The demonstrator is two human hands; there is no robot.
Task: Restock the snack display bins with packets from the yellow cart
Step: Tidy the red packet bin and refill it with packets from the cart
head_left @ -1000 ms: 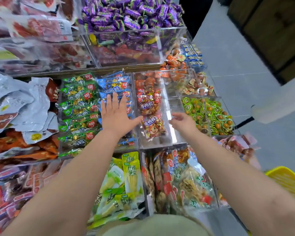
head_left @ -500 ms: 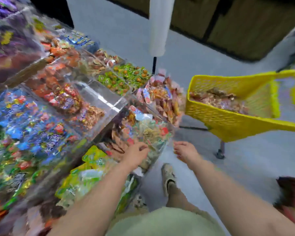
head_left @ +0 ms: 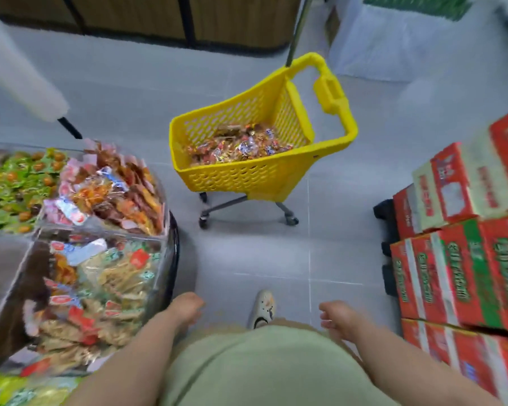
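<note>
Yellow cart (head_left: 241, 174) of packets (head_left: 238, 146), handle end far-right, nose near-left; left hand (head_left: 185, 307), right hand (head_left: 339, 316) loosely curled, empty.

The yellow cart (head_left: 241, 174) stands on the grey tiled floor (head_left: 329, 244) ahead, well apart from the person, with a layer of mixed snack packets (head_left: 238, 145) lying in its bottom. To the left, clear display bins (head_left: 100, 229) hold heaped packets (the nearest wrappers are blurred). Stacked red cartons (head_left: 467, 268) line the right side. Low in the view, the left hand (head_left: 185, 307) and right hand (head_left: 339, 316) hang empty with fingers loosely curled, a shoe (head_left: 261, 307) between them.
</note>
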